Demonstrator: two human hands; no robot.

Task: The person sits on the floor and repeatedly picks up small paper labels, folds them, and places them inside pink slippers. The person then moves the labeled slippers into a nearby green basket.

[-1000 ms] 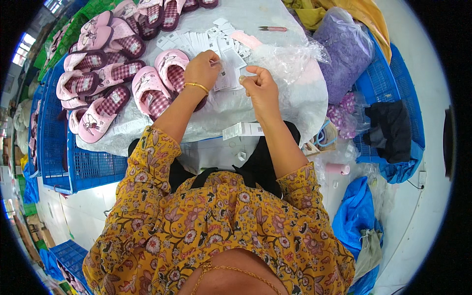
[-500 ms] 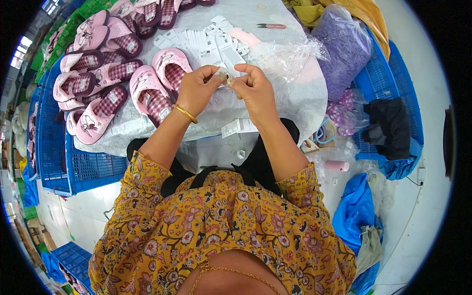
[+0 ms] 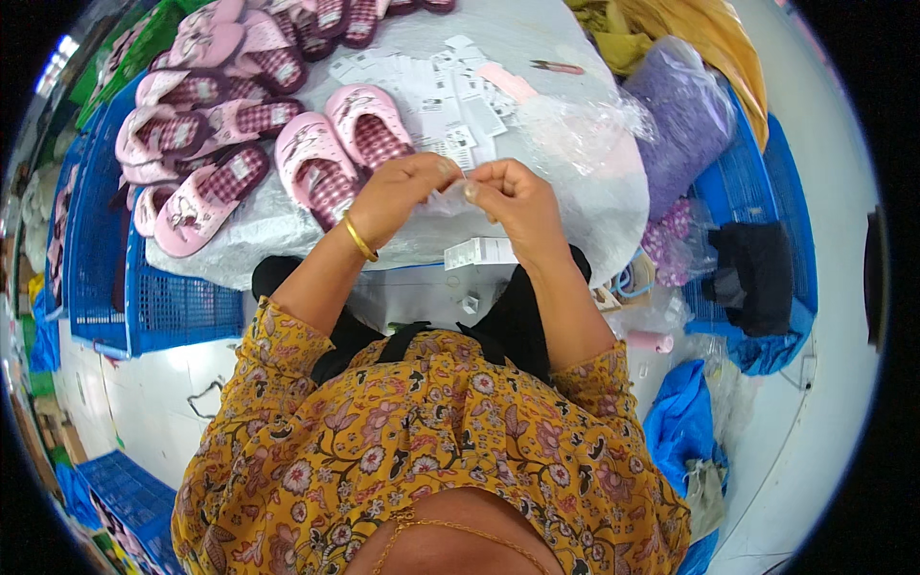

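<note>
My left hand, with a gold bangle on its wrist, and my right hand meet over the near part of the table. Thumbs and fingers of both are pinched. Something thin and pale shows between the fingertips, too small to name. Just left of my left hand lies a pair of pink slippers with checked insoles, one slipper in front of the other. Beyond my fingers white printed tags are spread about. A folded white card is at the near table edge, below my right hand.
More pink slippers are heaped at the left, by blue crates. Thread snips and clear plastic film lie on the table's far right. A purple bag, a blue crate and black cloth stand right.
Both hands have come a little nearer to my body, still pinched together. The small brownish thing between the fingertips no longer shows clearly. The whole view has shifted slightly.
</note>
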